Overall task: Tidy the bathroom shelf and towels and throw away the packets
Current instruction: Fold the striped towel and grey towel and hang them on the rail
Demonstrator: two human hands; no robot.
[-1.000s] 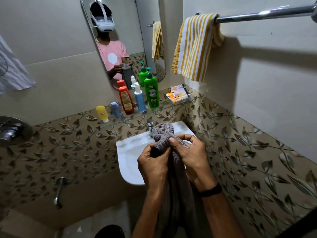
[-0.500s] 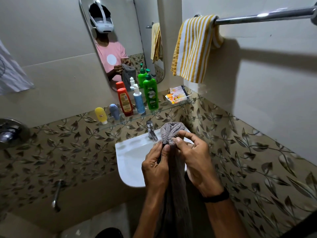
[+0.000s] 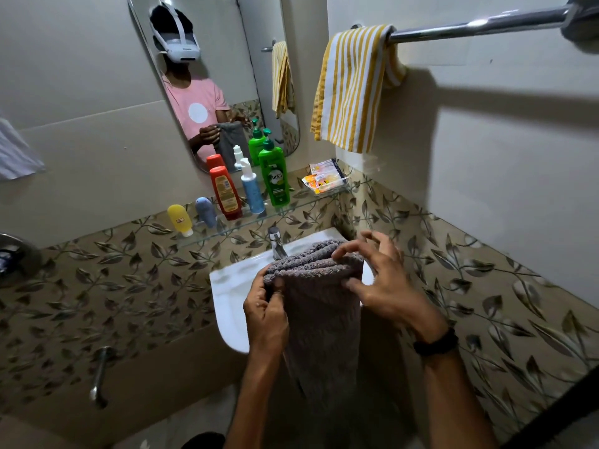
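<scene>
A grey towel [image 3: 321, 306] hangs folded in front of the white sink [image 3: 233, 286]. My left hand [image 3: 265, 315] pinches its top left corner. My right hand [image 3: 382, 280] pinches the top right edge between thumb and forefinger, other fingers spread. A yellow-and-white striped towel [image 3: 350, 89] hangs over the chrome rail [image 3: 479, 24]. On the glass shelf [image 3: 291, 205] stand a yellow tube [image 3: 180, 219], a blue tube [image 3: 206, 211], a red bottle [image 3: 225, 193], a blue-and-white pump bottle [image 3: 252, 187] and a green pump bottle [image 3: 275, 178]. Orange-and-white packets [image 3: 324, 179] lie at the shelf's right end.
A chrome tap [image 3: 277, 243] stands at the sink's back. The mirror [image 3: 227, 76] above the shelf reflects a person in a pink shirt. Leaf-patterned tiles cover the lower walls. A wall pipe [image 3: 99, 374] sticks out low left, and a shower fitting [image 3: 13, 257] sits at the far left.
The towel's top was bunched between both hands; now my hands have moved apart and the top edge is spread wide. The view has come slightly closer to the sink.
</scene>
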